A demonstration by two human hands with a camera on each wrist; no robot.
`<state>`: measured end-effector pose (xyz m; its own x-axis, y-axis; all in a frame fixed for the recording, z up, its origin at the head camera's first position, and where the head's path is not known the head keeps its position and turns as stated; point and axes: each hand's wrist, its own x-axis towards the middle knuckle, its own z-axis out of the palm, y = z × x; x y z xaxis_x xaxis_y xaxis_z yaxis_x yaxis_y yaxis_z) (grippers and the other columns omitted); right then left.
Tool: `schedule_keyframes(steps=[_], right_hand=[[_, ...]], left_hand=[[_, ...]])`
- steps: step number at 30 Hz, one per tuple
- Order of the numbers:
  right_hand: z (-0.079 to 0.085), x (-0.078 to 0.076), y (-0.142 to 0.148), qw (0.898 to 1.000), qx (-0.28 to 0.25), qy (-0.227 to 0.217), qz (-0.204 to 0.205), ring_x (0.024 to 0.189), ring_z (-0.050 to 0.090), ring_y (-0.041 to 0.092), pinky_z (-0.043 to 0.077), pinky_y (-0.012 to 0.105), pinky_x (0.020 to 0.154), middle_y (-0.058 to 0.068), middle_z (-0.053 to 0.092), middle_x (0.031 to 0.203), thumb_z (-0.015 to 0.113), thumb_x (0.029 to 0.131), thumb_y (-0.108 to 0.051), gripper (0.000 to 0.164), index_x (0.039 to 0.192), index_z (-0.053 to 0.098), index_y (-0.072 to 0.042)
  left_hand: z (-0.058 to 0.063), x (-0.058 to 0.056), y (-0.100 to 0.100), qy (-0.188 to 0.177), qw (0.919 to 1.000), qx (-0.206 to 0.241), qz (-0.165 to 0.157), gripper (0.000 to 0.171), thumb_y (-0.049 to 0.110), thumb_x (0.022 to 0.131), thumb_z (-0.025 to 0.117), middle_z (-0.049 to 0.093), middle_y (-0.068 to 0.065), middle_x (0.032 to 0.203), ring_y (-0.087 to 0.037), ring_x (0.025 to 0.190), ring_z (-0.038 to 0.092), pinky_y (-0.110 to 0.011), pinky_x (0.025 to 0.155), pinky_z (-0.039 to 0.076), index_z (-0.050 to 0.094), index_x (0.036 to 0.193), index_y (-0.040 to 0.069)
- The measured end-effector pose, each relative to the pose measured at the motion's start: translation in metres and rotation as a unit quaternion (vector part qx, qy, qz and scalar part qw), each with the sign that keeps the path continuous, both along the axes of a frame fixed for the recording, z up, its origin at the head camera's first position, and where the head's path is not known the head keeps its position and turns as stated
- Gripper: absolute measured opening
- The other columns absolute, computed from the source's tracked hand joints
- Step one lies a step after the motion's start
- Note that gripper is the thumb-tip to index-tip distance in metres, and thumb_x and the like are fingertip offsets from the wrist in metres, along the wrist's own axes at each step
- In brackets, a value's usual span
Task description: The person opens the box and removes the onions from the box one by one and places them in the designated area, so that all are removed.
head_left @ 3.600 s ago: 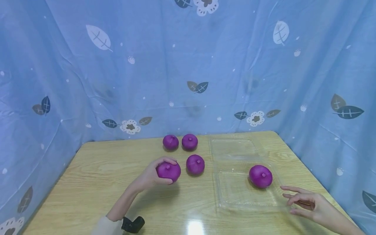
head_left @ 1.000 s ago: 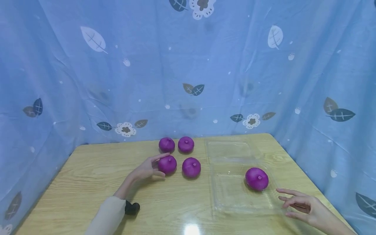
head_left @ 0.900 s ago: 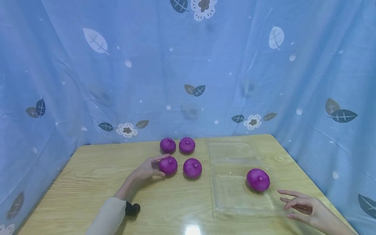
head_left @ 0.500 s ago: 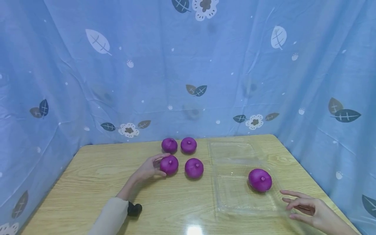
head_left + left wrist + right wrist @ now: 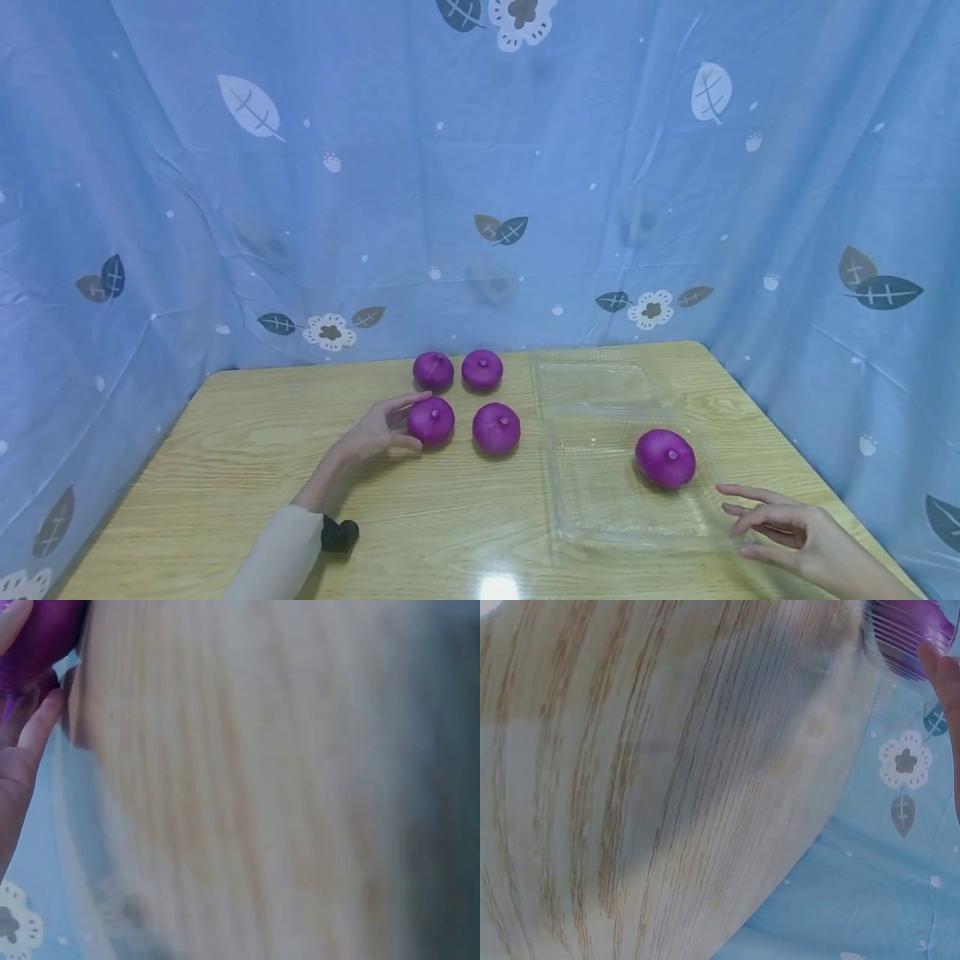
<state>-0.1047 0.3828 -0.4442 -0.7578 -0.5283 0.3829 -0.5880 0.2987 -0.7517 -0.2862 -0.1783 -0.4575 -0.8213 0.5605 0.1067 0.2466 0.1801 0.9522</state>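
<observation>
My left hand (image 5: 378,432) is around a purple onion (image 5: 431,422) on the table, fingertips at its far edge and thumb at its near edge, with a gap showing at the palm. In the left wrist view the fingers (image 5: 39,726) reach up to the onion (image 5: 43,634). A clear plastic clamshell box (image 5: 557,500) lies opened flat on the right, with one purple onion (image 5: 666,460) in its near half. My right hand (image 5: 787,529), fingers loosely bent, is beside the box's right edge; the right wrist view shows a fingertip (image 5: 928,658) near the ribbed plastic.
Two purple onions, one at the back left (image 5: 433,371) and one at the back right (image 5: 482,370), and another (image 5: 497,429) in front form a square with the one at my left hand. A patterned blue curtain (image 5: 375,167) borders the wooden table (image 5: 247,450) at the back and sides.
Since 3.6 s ago my left hand has brought its raised onion down beside the other three, and its fingers have loosened around it. Over the last second both hands stay almost still.
</observation>
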Motion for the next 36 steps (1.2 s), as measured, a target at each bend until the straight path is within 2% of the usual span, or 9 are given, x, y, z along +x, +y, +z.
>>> schedule_keyframes(steps=[5,11,18,27,29,32,36], right_hand=[[0.001,0.000,0.000,1.000,-0.001,-0.012,0.001,0.116,0.053,-0.003,0.050,0.012,0.084,-0.017,0.048,0.138,0.063,0.078,0.020,0.032,0.101,0.066,-0.001],[0.003,0.001,0.003,0.999,0.008,-0.051,-0.004,0.115,0.052,-0.005,0.050,0.012,0.082,-0.023,0.047,0.137,0.062,0.082,0.016,0.026,0.102,0.067,0.000],[0.001,0.000,0.001,1.000,0.004,-0.003,-0.001,0.116,0.054,-0.002,0.050,0.013,0.084,-0.017,0.048,0.138,0.064,0.077,0.020,0.032,0.101,0.066,-0.002],[0.000,0.002,0.002,1.000,0.002,-0.007,-0.007,0.116,0.054,-0.002,0.050,0.012,0.084,-0.017,0.049,0.138,0.064,0.078,0.020,0.032,0.101,0.067,-0.002],[0.000,0.002,0.002,1.000,-0.002,-0.008,-0.003,0.116,0.054,-0.002,0.050,0.013,0.084,-0.017,0.048,0.138,0.063,0.077,0.021,0.033,0.101,0.066,-0.001],[-0.001,0.003,0.002,1.000,-0.002,-0.005,-0.001,0.116,0.053,-0.002,0.050,0.013,0.084,-0.017,0.048,0.139,0.063,0.077,0.021,0.033,0.102,0.066,-0.001],[-0.001,0.001,0.001,1.000,-0.004,0.004,0.006,0.117,0.053,-0.001,0.048,0.012,0.086,-0.015,0.048,0.139,0.064,0.076,0.022,0.034,0.101,0.066,-0.002]], left_hand=[[0.006,-0.004,-0.001,0.010,0.9993,-0.032,0.017,0.071,0.006,0.078,0.077,0.038,-0.016,0.148,-0.037,0.134,0.037,-0.048,0.109,0.032,0.045,0.141,0.004],[0.009,-0.009,-0.003,0.018,0.9988,-0.045,0.008,0.066,0.007,0.080,0.076,0.038,-0.022,0.146,-0.042,0.132,0.037,-0.048,0.108,0.034,0.046,0.139,0.000],[0.012,-0.007,-0.008,0.017,0.9988,-0.043,0.015,0.068,0.007,0.080,0.076,0.039,-0.022,0.145,-0.044,0.132,0.037,-0.051,0.108,0.032,0.044,0.139,-0.002],[0.014,-0.009,-0.014,0.009,0.9993,-0.033,0.014,0.067,0.009,0.082,0.075,0.040,-0.020,0.146,-0.043,0.133,0.036,-0.051,0.108,0.032,0.043,0.140,-0.002],[0.017,-0.007,-0.015,0.016,0.9988,-0.033,0.032,0.064,0.010,0.083,0.074,0.042,-0.019,0.145,-0.041,0.132,0.038,-0.050,0.108,0.034,0.045,0.139,-0.001],[0.024,-0.002,-0.015,0.050,0.9955,-0.026,0.076,0.057,0.010,0.086,0.071,0.047,-0.019,0.141,-0.040,0.129,0.043,-0.049,0.105,0.038,0.049,0.136,-0.001],[0.036,0.009,-0.008,0.080,0.9878,0.018,0.132,0.049,0.008,0.086,0.071,0.051,-0.021,0.136,-0.036,0.126,0.048,-0.041,0.100,0.045,0.053,0.131,-0.002]])
